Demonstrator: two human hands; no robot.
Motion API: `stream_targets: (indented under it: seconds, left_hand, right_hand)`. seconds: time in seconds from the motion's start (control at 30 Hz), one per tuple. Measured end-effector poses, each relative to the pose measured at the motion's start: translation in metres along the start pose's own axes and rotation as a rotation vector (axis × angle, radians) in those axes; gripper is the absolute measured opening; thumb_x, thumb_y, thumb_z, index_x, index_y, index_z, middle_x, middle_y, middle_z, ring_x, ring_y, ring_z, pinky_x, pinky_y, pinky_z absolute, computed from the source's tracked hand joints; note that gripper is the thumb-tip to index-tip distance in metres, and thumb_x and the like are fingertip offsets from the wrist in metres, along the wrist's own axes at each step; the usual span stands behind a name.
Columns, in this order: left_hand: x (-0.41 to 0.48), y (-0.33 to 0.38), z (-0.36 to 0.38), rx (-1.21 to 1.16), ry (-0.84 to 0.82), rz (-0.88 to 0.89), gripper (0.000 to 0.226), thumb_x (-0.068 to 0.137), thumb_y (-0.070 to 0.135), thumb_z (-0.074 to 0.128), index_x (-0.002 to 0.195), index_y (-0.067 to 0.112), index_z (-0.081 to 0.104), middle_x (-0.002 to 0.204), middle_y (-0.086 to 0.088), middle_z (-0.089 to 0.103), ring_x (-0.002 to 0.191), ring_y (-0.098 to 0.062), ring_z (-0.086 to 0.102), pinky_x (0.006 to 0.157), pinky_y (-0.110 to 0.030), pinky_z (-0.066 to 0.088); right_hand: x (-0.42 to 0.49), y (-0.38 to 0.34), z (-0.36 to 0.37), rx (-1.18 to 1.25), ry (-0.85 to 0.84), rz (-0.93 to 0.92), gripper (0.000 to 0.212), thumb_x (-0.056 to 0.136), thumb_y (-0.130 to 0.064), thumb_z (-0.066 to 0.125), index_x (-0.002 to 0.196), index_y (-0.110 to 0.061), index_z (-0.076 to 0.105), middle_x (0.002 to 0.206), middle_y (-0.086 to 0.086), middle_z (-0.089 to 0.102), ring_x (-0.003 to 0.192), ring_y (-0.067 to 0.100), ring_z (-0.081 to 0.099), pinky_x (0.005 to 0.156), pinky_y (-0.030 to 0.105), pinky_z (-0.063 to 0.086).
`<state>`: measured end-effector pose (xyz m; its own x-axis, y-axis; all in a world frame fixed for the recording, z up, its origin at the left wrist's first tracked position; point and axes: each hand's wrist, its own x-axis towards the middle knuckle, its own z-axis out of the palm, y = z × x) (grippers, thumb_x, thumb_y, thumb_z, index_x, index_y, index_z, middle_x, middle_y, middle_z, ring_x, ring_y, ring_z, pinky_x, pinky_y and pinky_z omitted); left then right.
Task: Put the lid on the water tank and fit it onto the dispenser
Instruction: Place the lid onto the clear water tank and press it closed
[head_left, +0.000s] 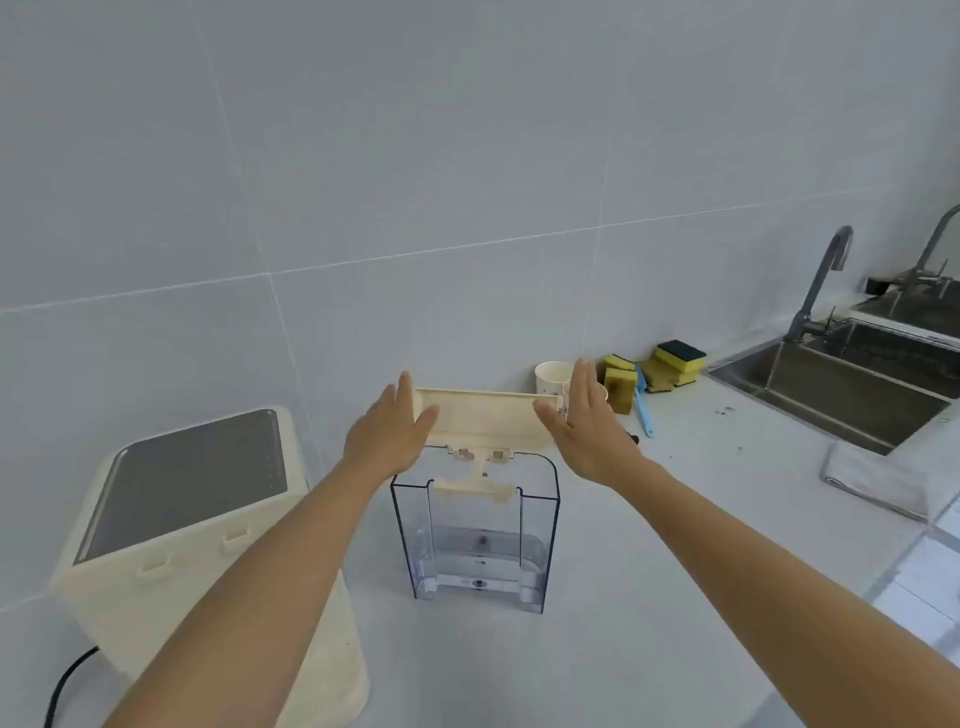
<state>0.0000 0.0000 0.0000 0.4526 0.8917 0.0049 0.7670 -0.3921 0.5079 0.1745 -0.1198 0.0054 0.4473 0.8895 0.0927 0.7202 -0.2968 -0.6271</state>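
A clear bluish water tank (478, 540) stands upright on the white counter, a little water in its bottom. The cream lid (485, 418) is tilted up over the tank's top rear edge, its underside facing me and its inner fittings hanging into the tank's opening. My left hand (392, 436) presses the lid's left end and my right hand (587, 421) presses its right end, fingers extended. The cream dispenser (192, 519) with a dark top panel stands to the left of the tank, apart from it.
Behind the lid stand paper cups (553, 376), several yellow-green sponges (660, 369) and a blue brush (644, 410). A steel sink (841, 395) with a grey tap (821, 280) lies at the right, a folded cloth (872, 483) before it. A black cable (67, 686) leaves the dispenser.
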Motion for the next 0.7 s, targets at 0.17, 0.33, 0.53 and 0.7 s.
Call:
stream_targets:
  seconds: [0.17,0.33,0.53,0.7]
  left_hand:
    - [0.008,0.002,-0.009,-0.36,-0.066,-0.206,0.059,0.096,0.038,0.029,0.145,0.008,0.015,0.152,-0.014,0.026,0.138,-0.028,0.027,0.108,-0.037,0.026]
    - [0.011,0.002,-0.009,-0.474,-0.142,-0.299,0.057,0.093,0.04,0.035,0.14,0.007,0.029,0.142,-0.012,0.039,0.121,-0.028,0.045,0.093,-0.036,0.036]
    - [0.01,0.006,-0.007,-0.618,-0.177,-0.329,0.051,0.092,0.033,0.043,0.135,0.007,0.037,0.121,-0.008,0.045,0.1,-0.024,0.048,0.082,-0.03,0.033]
    - [0.012,0.006,-0.01,-0.674,-0.146,-0.334,0.046,0.09,0.027,0.045,0.131,0.008,0.04,0.112,-0.007,0.044,0.097,-0.024,0.048,0.084,-0.034,0.035]
  right_hand:
    - [0.009,-0.013,0.01,0.246,-0.071,0.137,0.077,0.091,-0.046,0.035,0.143,-0.003,-0.001,0.155,0.018,0.009,0.142,0.033,0.016,0.115,0.051,0.023]
    - [0.011,-0.019,0.013,0.283,-0.089,0.242,0.072,0.091,-0.036,0.043,0.145,-0.007,0.005,0.143,0.014,0.036,0.129,0.033,0.039,0.104,0.042,0.035]
    - [0.014,-0.018,0.015,0.421,-0.042,0.296,0.053,0.084,-0.025,0.053,0.13,-0.006,0.033,0.122,0.013,0.05,0.102,0.023,0.049,0.086,0.036,0.044]
    - [0.011,-0.017,0.011,0.488,0.034,0.315,0.038,0.084,-0.018,0.052,0.119,-0.003,0.048,0.121,0.018,0.055,0.097,0.024,0.048,0.085,0.035,0.04]
